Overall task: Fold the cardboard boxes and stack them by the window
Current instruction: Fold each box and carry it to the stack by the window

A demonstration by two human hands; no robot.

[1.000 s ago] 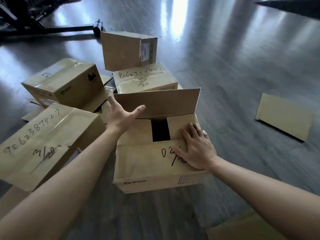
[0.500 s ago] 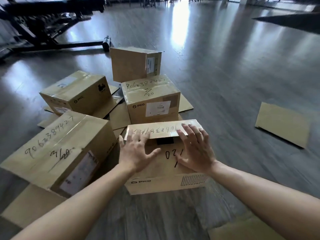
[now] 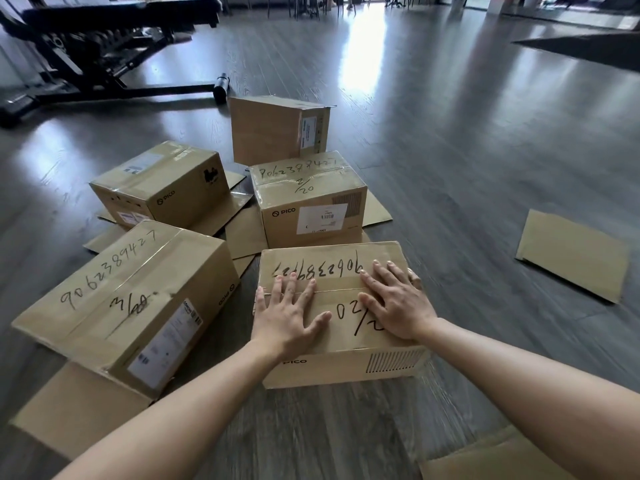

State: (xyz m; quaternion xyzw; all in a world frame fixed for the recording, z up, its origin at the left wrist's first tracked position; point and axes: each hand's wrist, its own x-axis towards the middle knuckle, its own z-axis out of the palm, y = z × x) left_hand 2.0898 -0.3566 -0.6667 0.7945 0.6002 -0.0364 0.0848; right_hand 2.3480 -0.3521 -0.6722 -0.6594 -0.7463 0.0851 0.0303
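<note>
cardboard, mostly: five boxes sit close together on a dark wood floor [image 3: 450, 150], seen from above and behind two bare forearms. the view's lower edge cuts off both arms and a flat cardboard sheet at the bottom right. the room's far end is blurred and washed out by glare. the nearest box [image 3: 332, 265] lies on the floor directly in front of the person, its top flaps closed, with upside-down handwritten digits and "02/2" partly covered by the hands. the left hand [image 3: 287, 317] lies flat on the near left part of the lid, fingers straight and spread, tips at the seam between the flaps. the right hand [image 3: 398, 306] lies flat on the right part, fingers spread across the seam onto the far flap. neither hand curls around anything. a larger box [image 3: 124, 299] sits just left, another labelled box [image 3: 311, 202] just behind, one more [image 3: 159, 188] further left, and a tilted box [image 3: 277, 129] at the back. a loose cardboard sheet [image 3: 571, 254] lies well apart to the right. a black weight bench [image 3: 114, 39] stands at top left.
</note>
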